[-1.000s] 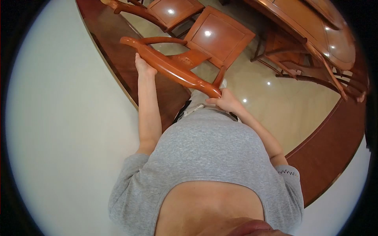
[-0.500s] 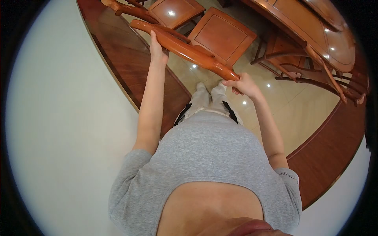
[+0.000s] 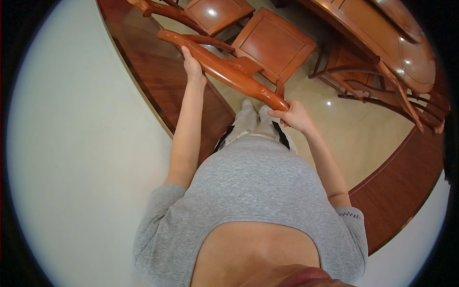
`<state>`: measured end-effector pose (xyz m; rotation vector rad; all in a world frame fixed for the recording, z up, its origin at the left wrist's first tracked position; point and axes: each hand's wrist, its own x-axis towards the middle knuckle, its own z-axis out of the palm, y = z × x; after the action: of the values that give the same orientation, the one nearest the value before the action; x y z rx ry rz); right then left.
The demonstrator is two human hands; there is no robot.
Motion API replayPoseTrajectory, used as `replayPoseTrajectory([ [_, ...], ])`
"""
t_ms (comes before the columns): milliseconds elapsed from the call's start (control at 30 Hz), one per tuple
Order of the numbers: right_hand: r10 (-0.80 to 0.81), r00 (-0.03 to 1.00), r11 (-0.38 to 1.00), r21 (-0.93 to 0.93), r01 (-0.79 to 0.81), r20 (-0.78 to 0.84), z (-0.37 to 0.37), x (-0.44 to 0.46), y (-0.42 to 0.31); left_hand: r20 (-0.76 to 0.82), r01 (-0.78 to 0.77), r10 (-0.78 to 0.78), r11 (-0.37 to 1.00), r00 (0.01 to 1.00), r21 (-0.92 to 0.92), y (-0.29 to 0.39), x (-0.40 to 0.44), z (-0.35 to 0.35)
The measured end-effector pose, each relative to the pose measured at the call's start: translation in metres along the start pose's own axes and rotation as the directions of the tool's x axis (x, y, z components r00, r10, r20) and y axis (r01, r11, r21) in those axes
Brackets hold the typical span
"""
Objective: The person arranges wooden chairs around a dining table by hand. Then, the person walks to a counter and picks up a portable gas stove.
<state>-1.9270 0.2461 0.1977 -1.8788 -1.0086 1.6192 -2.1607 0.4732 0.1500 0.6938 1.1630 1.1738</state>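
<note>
A polished reddish-brown wooden chair (image 3: 275, 45) stands in front of me, its seat facing up and its back nearest my body. My left hand (image 3: 193, 67) is closed around the left part of the thick, curved top rail (image 3: 224, 71). At the rail's right end, my right hand (image 3: 295, 116) grips with the thumb on top and the fingers mostly hidden below. Part of the chair's back panel (image 3: 246, 64) shows beyond the rail. The chair's feet are hidden, so I cannot tell whether they touch the floor.
Another wooden chair (image 3: 217, 14) stands at the upper left. A large wooden table (image 3: 406, 62) fills the upper right, with a further chair (image 3: 351, 71) beside it. Dark wood flooring borders (image 3: 397, 201) the glossy beige tiles (image 3: 354, 138). A white wall (image 3: 86, 153) rises at my left.
The top rail has come slightly nearer my body and tilted, so more of the back panel shows. Both hands have moved with it and keep their grip.
</note>
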Motion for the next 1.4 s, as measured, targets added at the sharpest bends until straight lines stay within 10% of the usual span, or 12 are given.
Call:
replayPoseTrajectory([
  [400, -0.007, 1.0, 1.0, -0.012, 0.007, -0.001, 0.002, 0.004, 0.004, -0.109, -0.046, 0.053, 0.997, 0.993, 0.062, -0.001, -0.002, 0.004],
  [1000, -0.013, 0.996, 0.999, -0.04, 0.009, -0.09, -0.066, 0.027, -0.017, 0.164, -0.103, 0.09, 0.992, 0.982, 0.074, 0.006, 0.025, 0.071],
  [1400, -0.073, 0.996, 0.997, -0.034, 0.071, -0.043, -0.072, 0.04, -0.001, -0.027, -0.033, 0.035, 0.997, 0.999, 0.072, -0.003, 0.025, 0.084],
])
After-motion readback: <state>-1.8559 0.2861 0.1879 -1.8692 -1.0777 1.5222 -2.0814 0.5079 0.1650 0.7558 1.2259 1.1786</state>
